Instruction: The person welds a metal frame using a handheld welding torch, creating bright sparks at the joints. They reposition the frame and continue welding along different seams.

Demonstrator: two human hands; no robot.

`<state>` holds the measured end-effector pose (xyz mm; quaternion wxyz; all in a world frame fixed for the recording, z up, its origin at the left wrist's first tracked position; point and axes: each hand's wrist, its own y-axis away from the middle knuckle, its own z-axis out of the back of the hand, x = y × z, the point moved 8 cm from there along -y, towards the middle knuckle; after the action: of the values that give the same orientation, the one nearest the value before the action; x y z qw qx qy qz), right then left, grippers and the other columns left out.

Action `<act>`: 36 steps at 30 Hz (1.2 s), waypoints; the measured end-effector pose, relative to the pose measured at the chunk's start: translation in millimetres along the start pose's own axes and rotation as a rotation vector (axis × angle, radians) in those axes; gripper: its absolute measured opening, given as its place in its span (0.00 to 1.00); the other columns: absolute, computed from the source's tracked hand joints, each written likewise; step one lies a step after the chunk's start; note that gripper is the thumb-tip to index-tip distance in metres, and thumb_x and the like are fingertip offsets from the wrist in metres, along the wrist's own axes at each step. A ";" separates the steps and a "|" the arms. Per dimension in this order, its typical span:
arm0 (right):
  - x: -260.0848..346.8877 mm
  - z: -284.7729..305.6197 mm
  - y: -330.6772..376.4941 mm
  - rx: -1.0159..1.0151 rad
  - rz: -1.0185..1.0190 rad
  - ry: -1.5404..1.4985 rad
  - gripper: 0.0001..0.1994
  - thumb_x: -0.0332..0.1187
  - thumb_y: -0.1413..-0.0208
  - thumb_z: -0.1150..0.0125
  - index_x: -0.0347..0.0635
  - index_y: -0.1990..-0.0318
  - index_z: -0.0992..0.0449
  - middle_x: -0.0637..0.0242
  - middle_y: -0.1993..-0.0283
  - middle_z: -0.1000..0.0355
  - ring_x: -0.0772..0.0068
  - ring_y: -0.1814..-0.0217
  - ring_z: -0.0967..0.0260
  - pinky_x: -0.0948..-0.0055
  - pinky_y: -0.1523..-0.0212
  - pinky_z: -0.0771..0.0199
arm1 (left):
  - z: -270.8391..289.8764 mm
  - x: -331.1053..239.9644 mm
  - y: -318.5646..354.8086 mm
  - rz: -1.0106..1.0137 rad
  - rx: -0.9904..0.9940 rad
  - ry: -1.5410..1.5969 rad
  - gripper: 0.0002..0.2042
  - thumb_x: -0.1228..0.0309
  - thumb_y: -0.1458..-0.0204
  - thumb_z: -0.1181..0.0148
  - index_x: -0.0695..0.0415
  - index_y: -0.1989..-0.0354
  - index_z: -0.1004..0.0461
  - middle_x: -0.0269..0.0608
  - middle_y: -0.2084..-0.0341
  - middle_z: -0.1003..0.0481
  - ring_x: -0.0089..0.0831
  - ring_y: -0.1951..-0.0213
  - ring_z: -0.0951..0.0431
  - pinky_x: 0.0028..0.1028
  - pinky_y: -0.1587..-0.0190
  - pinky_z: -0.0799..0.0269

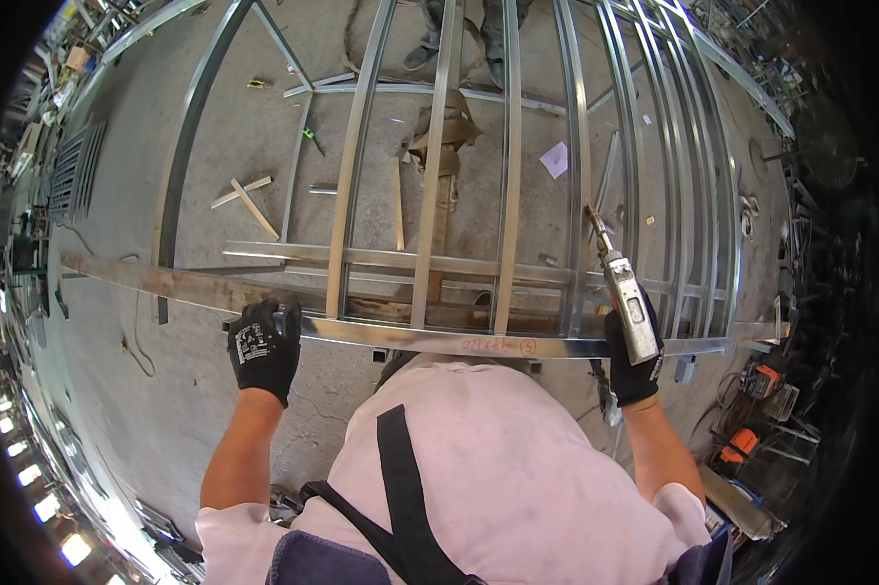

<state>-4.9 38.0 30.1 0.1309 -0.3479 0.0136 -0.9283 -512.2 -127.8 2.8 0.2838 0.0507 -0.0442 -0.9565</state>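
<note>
Silver tool (636, 310) in right hand (630, 382)

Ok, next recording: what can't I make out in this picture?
All in the head view:
Left hand: whether its fingers grip anything, hidden by the hand's own back.
Right hand: its palm side, covered by the silver tool.
Co-worker: everything above the legs, cut off by the top edge.
Brown bundle: its middle, hidden behind a metal bar.
Clutter at the right: lost in dark blur.
</note>
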 end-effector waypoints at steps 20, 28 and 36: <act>2.7 0.6 -0.5 -0.015 0.004 0.058 0.25 0.31 0.37 0.35 0.35 0.34 0.31 0.51 0.38 0.25 0.56 0.38 0.24 0.65 0.38 0.27 | 41.1 -101.1 21.8 -0.479 -0.420 -0.018 0.21 0.53 0.40 0.41 0.61 0.54 0.23 0.53 0.54 0.21 0.46 0.46 0.23 0.44 0.43 0.31; 3.8 1.0 1.2 -0.028 -0.002 0.010 0.26 0.31 0.37 0.34 0.34 0.33 0.31 0.51 0.38 0.25 0.57 0.37 0.25 0.66 0.37 0.28 | -46.3 -171.7 7.8 -0.295 0.313 0.166 0.23 0.50 0.39 0.41 0.60 0.73 0.20 0.50 0.69 0.22 0.50 0.63 0.20 0.44 0.56 0.26; 6.5 0.0 0.7 -0.037 0.056 0.088 0.26 0.31 0.37 0.34 0.35 0.33 0.31 0.51 0.37 0.26 0.55 0.37 0.26 0.64 0.37 0.28 | -45.2 -180.9 13.5 -0.518 0.117 0.197 0.22 0.53 0.40 0.39 0.59 0.78 0.22 0.51 0.74 0.24 0.49 0.67 0.22 0.45 0.59 0.28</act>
<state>-9.4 35.7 34.2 0.1496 -0.3087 0.0459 -0.9382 -348.5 -42.6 -27.5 0.0296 0.1693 -0.0571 -0.9835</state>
